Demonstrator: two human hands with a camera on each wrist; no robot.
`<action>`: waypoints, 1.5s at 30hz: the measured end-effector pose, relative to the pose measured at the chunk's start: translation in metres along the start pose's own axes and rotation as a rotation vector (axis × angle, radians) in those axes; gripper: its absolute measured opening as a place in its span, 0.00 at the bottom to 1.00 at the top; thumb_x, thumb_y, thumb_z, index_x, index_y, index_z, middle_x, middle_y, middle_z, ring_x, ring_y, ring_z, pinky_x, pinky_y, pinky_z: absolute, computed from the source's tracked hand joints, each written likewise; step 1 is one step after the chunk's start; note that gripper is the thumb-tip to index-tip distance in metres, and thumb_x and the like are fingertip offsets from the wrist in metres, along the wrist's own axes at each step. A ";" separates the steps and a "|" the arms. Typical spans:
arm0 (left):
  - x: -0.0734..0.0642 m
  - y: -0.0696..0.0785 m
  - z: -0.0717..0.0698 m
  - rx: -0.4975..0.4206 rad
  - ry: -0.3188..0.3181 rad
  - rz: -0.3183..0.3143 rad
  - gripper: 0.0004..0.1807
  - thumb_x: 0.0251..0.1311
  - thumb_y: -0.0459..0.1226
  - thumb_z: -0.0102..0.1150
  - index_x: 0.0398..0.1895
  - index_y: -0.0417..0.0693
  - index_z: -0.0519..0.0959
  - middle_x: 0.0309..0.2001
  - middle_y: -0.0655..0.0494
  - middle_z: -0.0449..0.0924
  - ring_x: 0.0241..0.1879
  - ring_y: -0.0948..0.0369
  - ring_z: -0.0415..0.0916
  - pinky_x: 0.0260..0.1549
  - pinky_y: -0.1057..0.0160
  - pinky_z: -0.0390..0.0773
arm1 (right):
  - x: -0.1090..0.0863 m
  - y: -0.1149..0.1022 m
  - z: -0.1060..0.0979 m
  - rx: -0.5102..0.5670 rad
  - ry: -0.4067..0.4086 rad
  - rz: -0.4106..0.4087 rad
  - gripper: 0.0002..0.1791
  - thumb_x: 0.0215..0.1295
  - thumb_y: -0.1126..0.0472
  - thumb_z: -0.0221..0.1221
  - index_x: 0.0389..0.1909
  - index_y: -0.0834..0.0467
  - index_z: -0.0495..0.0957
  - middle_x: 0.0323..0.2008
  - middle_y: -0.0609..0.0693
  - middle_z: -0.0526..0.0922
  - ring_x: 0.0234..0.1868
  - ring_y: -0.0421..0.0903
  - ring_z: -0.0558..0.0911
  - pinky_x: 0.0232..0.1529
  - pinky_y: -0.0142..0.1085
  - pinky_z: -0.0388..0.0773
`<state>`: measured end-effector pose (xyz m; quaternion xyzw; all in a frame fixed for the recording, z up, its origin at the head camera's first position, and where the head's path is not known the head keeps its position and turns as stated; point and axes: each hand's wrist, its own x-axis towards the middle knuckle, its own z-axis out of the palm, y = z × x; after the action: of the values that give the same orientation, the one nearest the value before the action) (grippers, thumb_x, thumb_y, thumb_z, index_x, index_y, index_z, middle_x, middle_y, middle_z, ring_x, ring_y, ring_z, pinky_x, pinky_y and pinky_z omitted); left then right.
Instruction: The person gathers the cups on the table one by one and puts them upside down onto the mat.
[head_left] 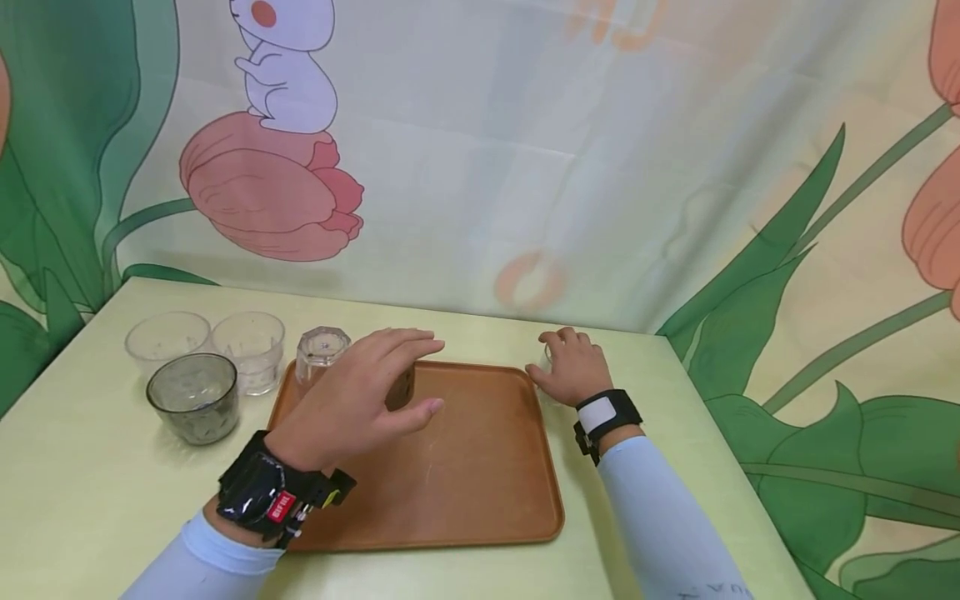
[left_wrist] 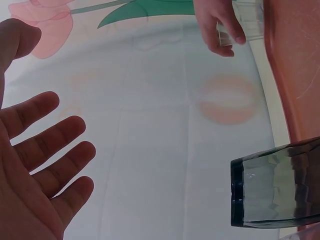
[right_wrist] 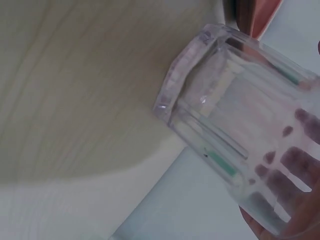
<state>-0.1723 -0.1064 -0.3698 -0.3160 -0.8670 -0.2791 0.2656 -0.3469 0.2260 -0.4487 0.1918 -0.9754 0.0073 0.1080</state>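
Observation:
My left hand [head_left: 352, 396] hovers above the left part of a brown tray [head_left: 480, 467], its fingers extended and thumb apart, holding nothing. Partly behind it, a dark grey glass [head_left: 406, 388] stands on the tray; the left wrist view shows this grey glass [left_wrist: 275, 185] apart from the fingers. Just right of the tray, my right hand [head_left: 576, 368] grips a clear faceted glass [right_wrist: 215, 100], with fingers curled around its upper part. That glass is mostly hidden by the hand in the head view. Whether its base touches the table, I cannot tell.
A clear faceted glass [head_left: 321, 346] appears at the tray's back left corner, partly covered by my left hand. Left of the tray stand two clear glasses [head_left: 251, 354] [head_left: 167, 337] and a grey glass bowl [head_left: 197, 400]. A printed curtain [head_left: 465, 167] hangs behind the table.

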 end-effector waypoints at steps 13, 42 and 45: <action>0.004 0.000 -0.002 0.006 -0.016 -0.002 0.33 0.61 0.56 0.63 0.65 0.49 0.75 0.63 0.54 0.76 0.65 0.55 0.71 0.65 0.51 0.72 | 0.002 0.003 0.006 -0.053 0.049 -0.010 0.23 0.64 0.43 0.50 0.53 0.52 0.74 0.55 0.57 0.75 0.53 0.60 0.76 0.46 0.57 0.77; -0.001 0.000 0.000 0.003 -0.034 -0.021 0.32 0.62 0.55 0.63 0.65 0.49 0.75 0.63 0.53 0.76 0.64 0.55 0.72 0.65 0.50 0.72 | 0.003 0.002 0.013 -0.043 0.184 -0.031 0.16 0.64 0.46 0.57 0.46 0.50 0.79 0.50 0.55 0.80 0.47 0.60 0.78 0.40 0.56 0.78; -0.002 -0.001 0.002 0.006 -0.032 -0.013 0.32 0.62 0.55 0.63 0.64 0.48 0.75 0.63 0.52 0.76 0.64 0.55 0.72 0.65 0.50 0.72 | 0.003 0.002 0.013 -0.049 0.176 -0.031 0.16 0.64 0.46 0.57 0.46 0.50 0.79 0.50 0.55 0.80 0.47 0.61 0.78 0.41 0.56 0.78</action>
<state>-0.1726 -0.1067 -0.3724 -0.3140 -0.8740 -0.2734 0.2505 -0.3526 0.2259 -0.4610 0.2030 -0.9589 -0.0013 0.1982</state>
